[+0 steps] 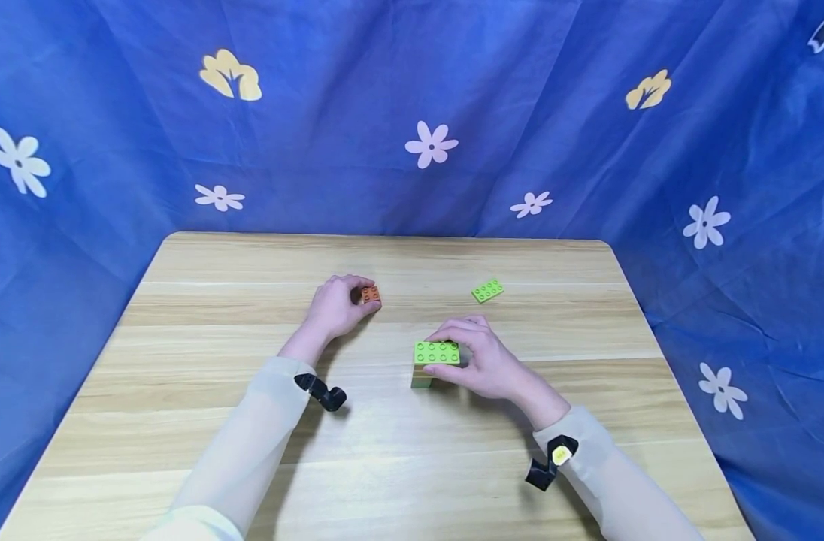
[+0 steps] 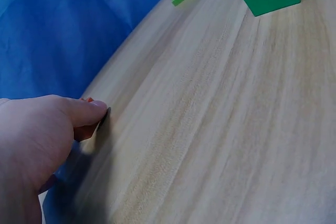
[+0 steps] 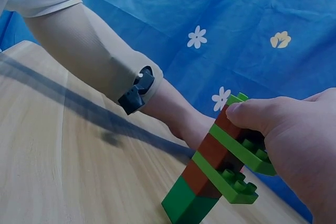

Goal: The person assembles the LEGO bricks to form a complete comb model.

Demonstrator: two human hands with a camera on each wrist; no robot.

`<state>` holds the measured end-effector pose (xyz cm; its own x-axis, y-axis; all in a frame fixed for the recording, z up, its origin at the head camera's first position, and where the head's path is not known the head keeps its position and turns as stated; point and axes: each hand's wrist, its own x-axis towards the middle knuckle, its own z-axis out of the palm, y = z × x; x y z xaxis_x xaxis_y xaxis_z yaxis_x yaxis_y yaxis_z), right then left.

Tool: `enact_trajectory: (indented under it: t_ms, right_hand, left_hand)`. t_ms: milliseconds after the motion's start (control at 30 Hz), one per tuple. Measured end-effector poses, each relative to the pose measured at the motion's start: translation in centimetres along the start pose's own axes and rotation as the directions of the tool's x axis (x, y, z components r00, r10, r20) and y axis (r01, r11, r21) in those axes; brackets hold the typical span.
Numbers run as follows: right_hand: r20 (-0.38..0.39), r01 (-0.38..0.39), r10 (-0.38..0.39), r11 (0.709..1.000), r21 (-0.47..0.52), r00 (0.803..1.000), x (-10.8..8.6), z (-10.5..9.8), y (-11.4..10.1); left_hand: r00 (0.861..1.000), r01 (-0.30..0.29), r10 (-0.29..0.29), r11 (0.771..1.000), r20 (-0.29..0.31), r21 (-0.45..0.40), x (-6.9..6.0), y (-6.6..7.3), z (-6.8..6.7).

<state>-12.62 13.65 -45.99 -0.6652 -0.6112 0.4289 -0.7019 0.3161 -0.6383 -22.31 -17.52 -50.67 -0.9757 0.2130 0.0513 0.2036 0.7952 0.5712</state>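
Between thumb and fingers my left hand (image 1: 334, 304) pinches a small orange-brown toy building brick (image 1: 371, 294) low over the table; mostly fingers hide it in the left wrist view. My right hand (image 1: 485, 362) grips the top of a brick tower (image 1: 437, 352), thumb on the near side. In the right wrist view the tower has a dark green base (image 3: 189, 206), brown bricks (image 3: 201, 178) and light green plates (image 3: 224, 178) jutting out to one side. Its underside is out of sight there.
A loose light green plate with studs (image 1: 488, 291) lies on the wooden table (image 1: 358, 466), beyond my right hand. Blue cloth (image 1: 358, 150) with flower prints hangs behind the table and at its sides. A small black camera (image 1: 322, 392) sits on each wrist.
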Motion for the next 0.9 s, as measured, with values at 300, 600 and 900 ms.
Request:
enact_trajectory:
  t_ms: [300, 600, 900]
  right_hand:
    - [0.005, -0.001, 0.001, 1.0, -0.004, 1.0, 0.0, 0.1, 0.0]
    - [0.014, -0.01, 0.01, 1.0, 0.005, 1.0, 0.0, 0.0, 0.1]
    - [0.019, -0.017, 0.017, 1.0, 0.007, 1.0, 0.0, -0.1, 0.1]
  left_hand:
    - [1.0, -0.011, 0.009, 0.996, -0.021, -0.087, -0.2, 0.0, -0.2]
    - [0.999, -0.045, 0.041, 0.96, -0.018, -0.276, -1.8, 3.0, -2.0]
    - [0.978, -0.207, 0.184, 0.92, -0.102, -0.333, -4.2, 6.5, -3.3]
